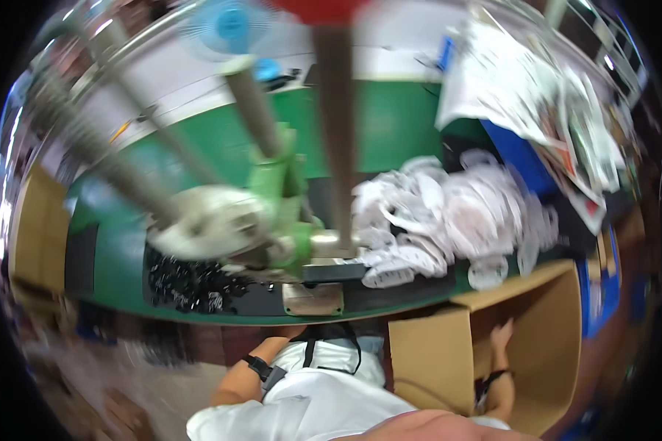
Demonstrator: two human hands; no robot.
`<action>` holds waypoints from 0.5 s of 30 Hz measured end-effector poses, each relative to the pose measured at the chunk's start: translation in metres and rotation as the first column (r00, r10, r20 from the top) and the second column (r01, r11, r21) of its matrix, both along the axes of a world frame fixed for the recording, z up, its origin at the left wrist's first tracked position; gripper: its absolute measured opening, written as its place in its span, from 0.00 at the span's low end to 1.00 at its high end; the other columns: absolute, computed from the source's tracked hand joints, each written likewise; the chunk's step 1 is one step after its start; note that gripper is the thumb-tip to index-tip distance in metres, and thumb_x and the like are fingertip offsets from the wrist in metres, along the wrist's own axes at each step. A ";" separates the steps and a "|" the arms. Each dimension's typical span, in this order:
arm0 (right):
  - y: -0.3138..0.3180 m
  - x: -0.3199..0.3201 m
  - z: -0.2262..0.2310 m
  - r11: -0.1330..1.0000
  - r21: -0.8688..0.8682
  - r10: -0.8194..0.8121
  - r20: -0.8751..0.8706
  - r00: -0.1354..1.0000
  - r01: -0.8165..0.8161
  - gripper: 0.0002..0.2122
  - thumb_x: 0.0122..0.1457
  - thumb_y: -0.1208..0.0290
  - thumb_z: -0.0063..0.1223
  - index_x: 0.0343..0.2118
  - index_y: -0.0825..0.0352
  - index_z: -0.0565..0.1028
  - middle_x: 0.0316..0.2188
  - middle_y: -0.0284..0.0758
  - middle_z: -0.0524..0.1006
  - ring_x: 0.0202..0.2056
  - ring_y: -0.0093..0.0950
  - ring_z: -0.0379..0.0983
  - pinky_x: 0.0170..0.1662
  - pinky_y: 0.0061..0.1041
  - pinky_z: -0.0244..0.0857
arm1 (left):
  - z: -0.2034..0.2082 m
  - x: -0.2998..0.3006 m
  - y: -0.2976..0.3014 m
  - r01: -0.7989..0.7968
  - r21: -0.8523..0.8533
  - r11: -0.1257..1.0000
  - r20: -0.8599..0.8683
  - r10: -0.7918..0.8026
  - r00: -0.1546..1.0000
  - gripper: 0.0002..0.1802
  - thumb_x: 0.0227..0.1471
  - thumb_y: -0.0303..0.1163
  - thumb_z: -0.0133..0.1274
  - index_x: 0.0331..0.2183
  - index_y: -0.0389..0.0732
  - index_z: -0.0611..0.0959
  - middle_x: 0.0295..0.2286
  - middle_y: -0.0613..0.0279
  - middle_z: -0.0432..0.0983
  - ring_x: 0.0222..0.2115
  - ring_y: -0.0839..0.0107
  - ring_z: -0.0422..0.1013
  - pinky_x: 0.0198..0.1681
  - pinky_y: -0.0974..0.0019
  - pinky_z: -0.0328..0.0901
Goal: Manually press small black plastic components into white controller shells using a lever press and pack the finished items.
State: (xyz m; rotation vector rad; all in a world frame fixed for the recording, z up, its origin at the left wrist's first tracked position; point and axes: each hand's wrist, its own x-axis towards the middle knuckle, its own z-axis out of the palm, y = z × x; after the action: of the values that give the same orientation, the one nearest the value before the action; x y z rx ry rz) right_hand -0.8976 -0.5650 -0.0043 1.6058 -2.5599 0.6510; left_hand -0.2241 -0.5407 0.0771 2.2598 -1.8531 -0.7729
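My right hand (502,336) reaches inside an open cardboard box (430,360) at the right of my lap. Its fingers are too small and blurred to make out, and I see nothing clearly held. My left forearm, with a dark watch (261,367) on the wrist, bends toward my lap. The left hand (276,344) is mostly hidden at the table's front edge. In front of me stands a green hand press (283,180) with a long, blurred lever and a red knob (324,9). Neither hand touches it.
Many white plastic parts (456,213) lie heaped right of the press. Small black parts (191,287) are piled left of it on the green table (118,242). Papers and plastic sheets (522,81) rest on a blue bin at back right. A blue fan (232,26) stands behind.
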 end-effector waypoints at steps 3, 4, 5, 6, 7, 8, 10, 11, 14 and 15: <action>0.014 -0.091 -0.084 0.389 0.901 0.516 -0.041 0.856 -0.191 0.24 0.53 0.58 0.51 0.52 0.64 0.70 0.47 0.43 0.73 0.45 0.44 0.71 0.52 0.39 0.64 | -0.069 -0.005 0.015 0.044 -0.009 0.999 -0.168 -0.045 0.985 0.31 0.52 0.56 0.45 0.48 0.42 0.78 0.50 0.49 0.71 0.52 0.50 0.66 0.57 0.53 0.56; 0.026 -0.032 -0.105 0.404 0.872 0.282 0.169 0.945 -0.276 0.24 0.53 0.58 0.51 0.52 0.64 0.70 0.47 0.44 0.73 0.45 0.44 0.70 0.52 0.39 0.64 | -0.058 -0.001 0.011 0.020 -0.058 0.998 -0.041 -0.022 0.999 0.30 0.52 0.55 0.46 0.47 0.42 0.78 0.49 0.49 0.72 0.51 0.50 0.66 0.57 0.53 0.57; 0.024 -0.009 -0.102 0.402 0.866 0.235 0.218 0.947 -0.298 0.24 0.53 0.58 0.51 0.52 0.64 0.70 0.47 0.44 0.73 0.45 0.44 0.70 0.52 0.39 0.64 | -0.049 -0.002 0.010 0.017 -0.087 0.996 -0.002 -0.017 1.000 0.30 0.52 0.55 0.46 0.47 0.42 0.79 0.49 0.49 0.72 0.51 0.50 0.67 0.57 0.52 0.57; 0.018 0.002 -0.095 0.387 0.865 0.240 0.240 0.941 -0.319 0.24 0.53 0.58 0.51 0.51 0.64 0.70 0.47 0.44 0.73 0.45 0.44 0.70 0.52 0.39 0.64 | -0.050 -0.002 0.010 0.023 -0.169 0.985 0.036 -0.017 0.999 0.28 0.50 0.54 0.48 0.44 0.43 0.81 0.46 0.50 0.75 0.48 0.50 0.69 0.54 0.52 0.61; 0.010 0.006 -0.089 0.380 0.863 0.250 0.251 0.935 -0.333 0.24 0.53 0.58 0.51 0.51 0.65 0.70 0.47 0.44 0.73 0.45 0.44 0.70 0.52 0.39 0.64 | -0.046 -0.002 0.008 0.004 -0.182 0.983 0.039 0.003 0.999 0.28 0.50 0.54 0.48 0.44 0.43 0.81 0.46 0.50 0.75 0.48 0.50 0.69 0.54 0.52 0.61; 0.003 0.013 -0.084 0.377 0.858 0.269 0.260 0.927 -0.350 0.23 0.53 0.58 0.51 0.51 0.65 0.71 0.47 0.44 0.73 0.45 0.44 0.70 0.52 0.39 0.64 | -0.042 -0.002 0.006 -0.002 -0.183 0.983 0.012 0.004 1.000 0.27 0.50 0.54 0.49 0.42 0.43 0.82 0.44 0.50 0.76 0.46 0.50 0.71 0.52 0.53 0.62; -0.010 0.025 -0.070 0.380 0.846 0.307 0.267 0.914 -0.374 0.23 0.53 0.58 0.51 0.50 0.65 0.71 0.46 0.45 0.73 0.45 0.44 0.70 0.51 0.39 0.64 | -0.039 0.000 0.000 -0.027 -0.192 0.981 -0.025 0.022 0.999 0.27 0.49 0.54 0.49 0.40 0.43 0.83 0.42 0.50 0.77 0.44 0.50 0.72 0.50 0.53 0.64; -0.020 0.032 -0.066 0.383 0.839 0.317 0.273 0.908 -0.386 0.23 0.53 0.58 0.51 0.50 0.66 0.71 0.46 0.45 0.73 0.45 0.44 0.70 0.51 0.39 0.64 | -0.042 0.003 -0.004 0.009 -0.255 0.967 -0.022 -0.015 1.000 0.25 0.49 0.52 0.51 0.39 0.42 0.83 0.40 0.50 0.78 0.41 0.50 0.73 0.47 0.52 0.66; -0.048 0.044 -0.046 0.386 0.830 0.373 0.258 0.891 -0.402 0.22 0.53 0.58 0.52 0.49 0.66 0.72 0.46 0.45 0.73 0.45 0.44 0.70 0.51 0.39 0.64 | -0.056 0.004 -0.010 0.006 -0.359 0.933 -0.051 -0.027 0.998 0.22 0.48 0.50 0.53 0.37 0.41 0.82 0.37 0.50 0.78 0.38 0.50 0.74 0.43 0.51 0.67; -0.056 0.047 -0.041 0.384 0.829 0.396 0.249 0.884 -0.406 0.22 0.53 0.58 0.52 0.48 0.66 0.72 0.46 0.46 0.73 0.45 0.44 0.70 0.51 0.39 0.64 | -0.057 0.001 -0.010 0.003 -0.395 0.919 -0.074 -0.035 0.997 0.21 0.48 0.49 0.53 0.37 0.41 0.82 0.36 0.50 0.78 0.38 0.50 0.74 0.43 0.51 0.67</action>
State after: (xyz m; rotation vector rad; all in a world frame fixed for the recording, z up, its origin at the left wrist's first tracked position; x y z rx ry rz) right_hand -0.8508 -0.6214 -0.0455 2.5144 -2.6143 -0.8999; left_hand -0.2235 -0.5510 0.0201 1.9320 -1.8024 -0.4319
